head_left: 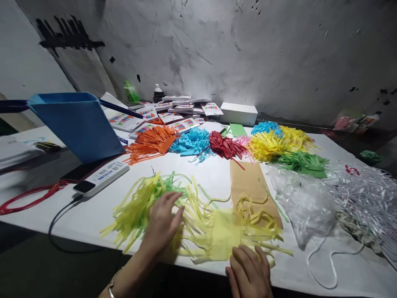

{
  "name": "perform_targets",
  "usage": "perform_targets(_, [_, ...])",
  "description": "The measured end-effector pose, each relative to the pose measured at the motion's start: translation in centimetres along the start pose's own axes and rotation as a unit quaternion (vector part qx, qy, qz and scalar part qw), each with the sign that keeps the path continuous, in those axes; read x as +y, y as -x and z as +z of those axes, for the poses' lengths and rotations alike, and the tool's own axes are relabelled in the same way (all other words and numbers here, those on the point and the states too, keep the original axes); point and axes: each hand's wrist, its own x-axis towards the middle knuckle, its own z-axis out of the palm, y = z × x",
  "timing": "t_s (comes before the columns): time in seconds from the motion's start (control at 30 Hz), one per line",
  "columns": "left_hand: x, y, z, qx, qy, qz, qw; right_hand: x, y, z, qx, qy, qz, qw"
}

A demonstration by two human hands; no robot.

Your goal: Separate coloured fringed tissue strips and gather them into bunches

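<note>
A pale yellow tissue paper piece [226, 236] with fringed strips on both sides lies flat near the table's front edge, slightly blurred. My right hand [249, 269] rests at its lower right corner, fingers loosely bent and thumb apart, holding nothing that I can see. Over the left strips is my left hand [164, 219], its fingers stretched out and apart. It touches or hovers just above a yellow-green fringe bundle [136, 207]; contact cannot be told. Beneath the right-hand strips lies a brown paper sheet [248, 178].
Fringe bundles in orange [151, 142], blue [192, 141], red [225, 145], yellow [268, 145] and green [302, 161] line the middle. Clear plastic [304, 207] lies right. A blue holder [77, 124], power bank [102, 178] and cable [51, 227] stand left. Packets [182, 107] pile behind.
</note>
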Motion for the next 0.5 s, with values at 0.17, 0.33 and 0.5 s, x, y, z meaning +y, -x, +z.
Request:
perform_targets(0.17, [3.2,2.9,0.8,-0.065,0.060,0.202,0.975,-0.4,-0.6,-0.4,-0.011,-0.010,0.004,1.000])
perform_targets(0.33, [6.0,5.4,3.0,-0.228,0.108,0.278,0.927,0.6,-1.3,-1.5,-0.082,0.029,-0.101,0.991])
perform_targets(0.5, [5.1,6.2,3.2,-0.196,0.160,0.264,0.931,1.4,0.3,-2.1,-0.069,0.020,-0.080,0.994])
